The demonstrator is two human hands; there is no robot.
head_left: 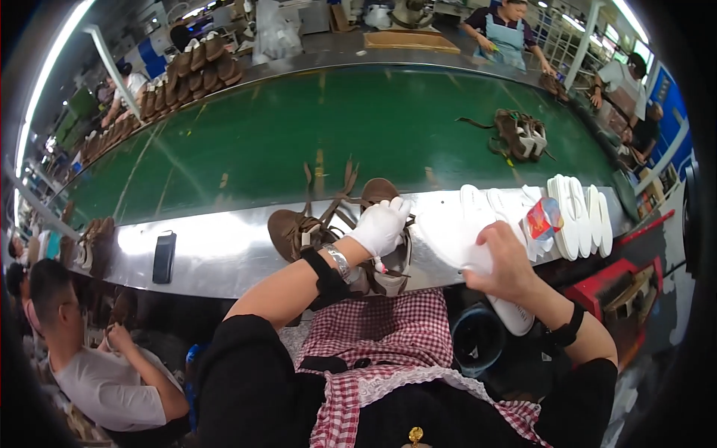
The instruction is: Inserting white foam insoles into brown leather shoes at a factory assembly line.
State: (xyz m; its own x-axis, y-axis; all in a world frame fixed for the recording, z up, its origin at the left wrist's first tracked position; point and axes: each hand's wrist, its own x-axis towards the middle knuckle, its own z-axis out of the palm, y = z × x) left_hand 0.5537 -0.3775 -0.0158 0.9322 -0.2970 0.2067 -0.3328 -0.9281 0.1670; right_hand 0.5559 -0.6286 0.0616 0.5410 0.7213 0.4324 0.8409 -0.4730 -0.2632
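Shiny metal desk [205,261] bordered a green conveyor belt [246,142], and on the desk stood two brown fabric lace-up shoes [284,233], toes toward the belt. Right of the shoes was a thin white insole [515,317], probably light and flexible, best held by its edges; the shoes seemed soft, best steadied at the heel. Fingers curled, the bare right hand [504,265] clasped the insole. Palm down, the white-gloved left hand [382,226] covered the right shoe's opening; whether it gripped, I could not tell.

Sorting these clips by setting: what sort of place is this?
Most likely a shoe factory's assembly line: a long green conveyor belt, stacked brown shoes at its far left, and white insoles on the metal ledge beside the right hand.
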